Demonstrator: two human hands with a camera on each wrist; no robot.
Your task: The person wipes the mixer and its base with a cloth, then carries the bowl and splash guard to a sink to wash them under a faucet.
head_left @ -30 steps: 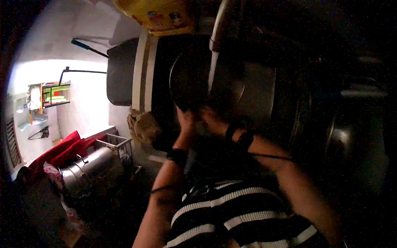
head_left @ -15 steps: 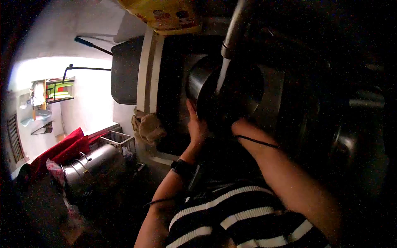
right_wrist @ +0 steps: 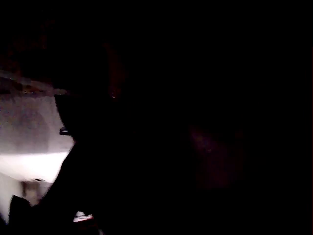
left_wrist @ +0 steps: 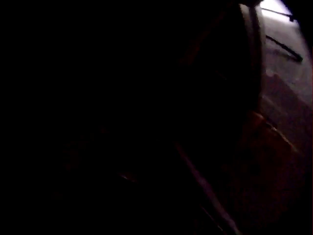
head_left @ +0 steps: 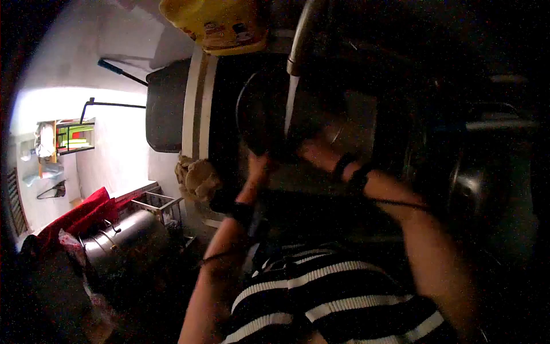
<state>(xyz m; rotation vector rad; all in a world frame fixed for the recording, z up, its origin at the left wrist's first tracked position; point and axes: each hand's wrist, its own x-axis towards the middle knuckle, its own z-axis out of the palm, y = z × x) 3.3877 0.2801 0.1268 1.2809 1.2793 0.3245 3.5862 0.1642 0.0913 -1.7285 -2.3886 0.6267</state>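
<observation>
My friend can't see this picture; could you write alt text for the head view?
A person's left hand and right hand at a dark round pot in a dim sink, water running from a metal tap. A crumpled cloth and yellow package sit nearby.

2 hands [head_left: 260, 166] [head_left: 321, 155], 1 ea. pot [head_left: 263, 109] & tap [head_left: 298, 51]

Burns out to white at the left of the head view, then drops to near-black around the sink [head_left: 362, 117]. Gives soft glints on the faucet [head_left: 298, 54] and metal cylinder [head_left: 125, 236]. Smears the dim right hand [head_left: 318, 156], speckles the shadows, bends toward dark edges. Sinks almost wholly to black in both wrist views, glaring only near one edge.
</observation>
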